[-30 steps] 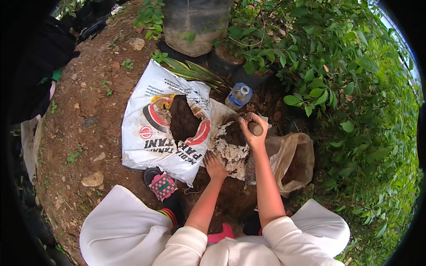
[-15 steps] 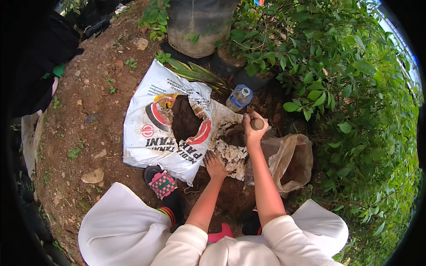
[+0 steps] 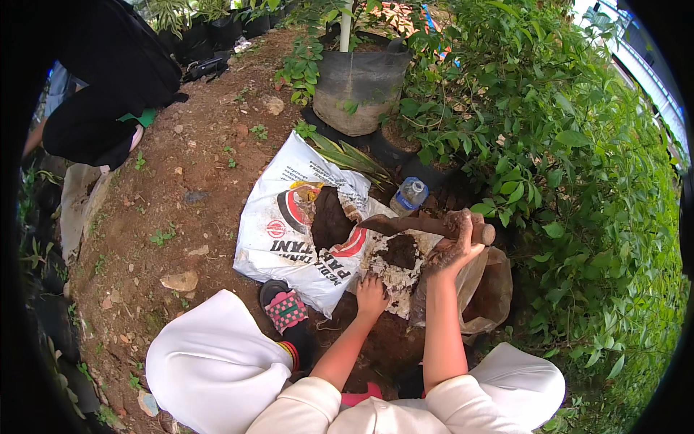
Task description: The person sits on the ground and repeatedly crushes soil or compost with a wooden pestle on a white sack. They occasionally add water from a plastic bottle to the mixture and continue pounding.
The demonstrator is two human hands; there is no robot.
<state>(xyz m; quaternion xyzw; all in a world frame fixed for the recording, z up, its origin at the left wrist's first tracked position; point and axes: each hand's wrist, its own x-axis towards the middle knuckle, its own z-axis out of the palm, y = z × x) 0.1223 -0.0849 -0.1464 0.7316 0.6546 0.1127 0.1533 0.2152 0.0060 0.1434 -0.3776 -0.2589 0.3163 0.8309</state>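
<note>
My right hand point(image 3: 457, 249) is closed round the thick wooden handle point(image 3: 486, 233) of a rusty, soil-stained blade point(image 3: 405, 223). The blade points left, raised over a dirty whitish torn sack flap point(image 3: 379, 254). Dark soil point(image 3: 403, 251) is heaped on this flap. My left hand point(image 3: 372, 298) rests on the flap's near edge, fingers laid over it and apart. Just left lies a white printed sack point(image 3: 271, 217), torn in the middle, with dark soil point(image 3: 332, 219) showing through the hole. A soil-smeared clear plastic bag point(image 3: 491, 289) gapes beside my right wrist.
Beyond the flap stands a clear plastic bottle point(image 3: 410, 195) with a blue label. Cut long leaves point(image 3: 354, 159) lie behind the sack, before a large grey planter point(image 3: 359, 90). Dense bushes point(image 3: 578, 195) line the right. A person in dark clothes point(image 3: 108, 87) crouches far left.
My right hand has lifted the blade from the soil and turned it from upright to nearly level. My left hand stays on the flap. The view has shifted, showing more of the far ground.
</note>
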